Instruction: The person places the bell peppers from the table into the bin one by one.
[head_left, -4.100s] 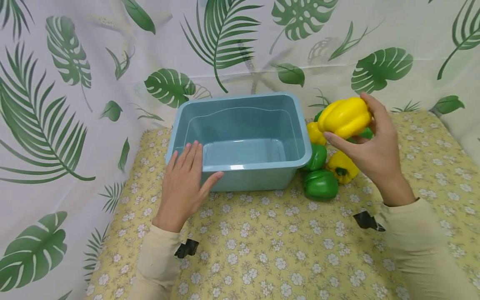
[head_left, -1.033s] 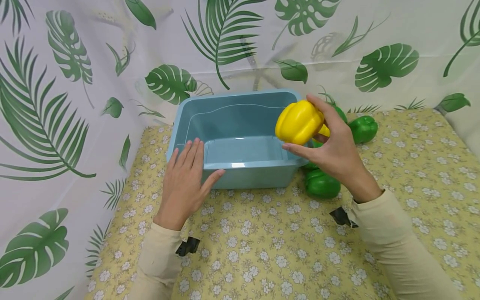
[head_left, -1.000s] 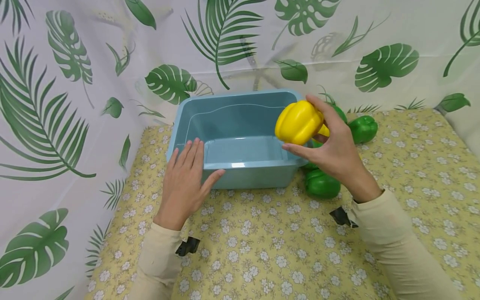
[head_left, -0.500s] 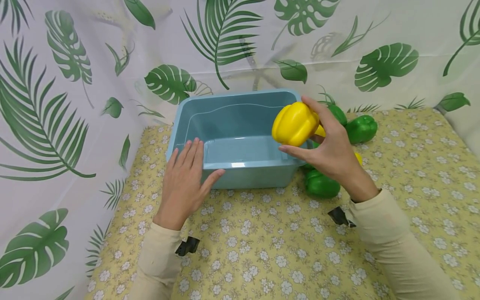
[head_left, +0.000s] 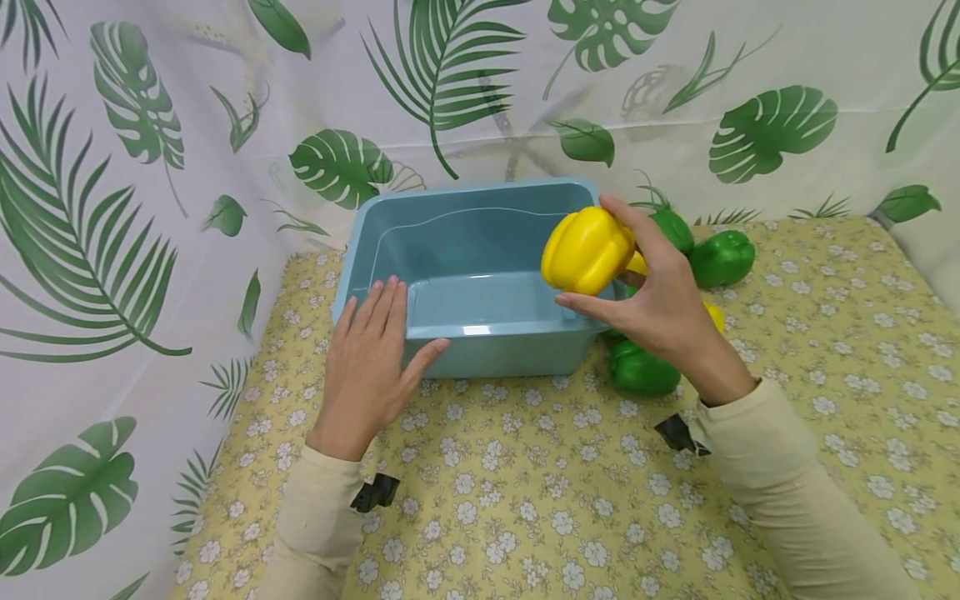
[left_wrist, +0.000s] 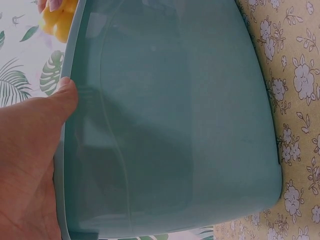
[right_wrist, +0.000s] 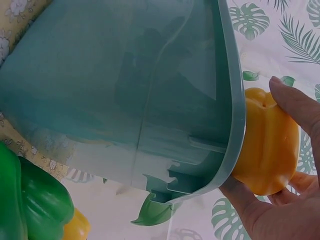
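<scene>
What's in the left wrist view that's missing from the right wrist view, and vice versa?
Only left wrist: the left hand, its thumb on the rim of the blue bin. Only right wrist: at least one green pepper and an unheld yellow pepper. Both: the bin's outer wall, the right hand, the held yellow pepper, floral cloth, leaf-print backdrop.

Yellow pepper [head_left: 587, 250] and right hand [head_left: 663, 308] now farther left, apparently above the blue tub [head_left: 510, 354]

White leaf-print cloth [head_left: 480, 100] backs a yellow floral tablecloth [head_left: 525, 467].
</scene>
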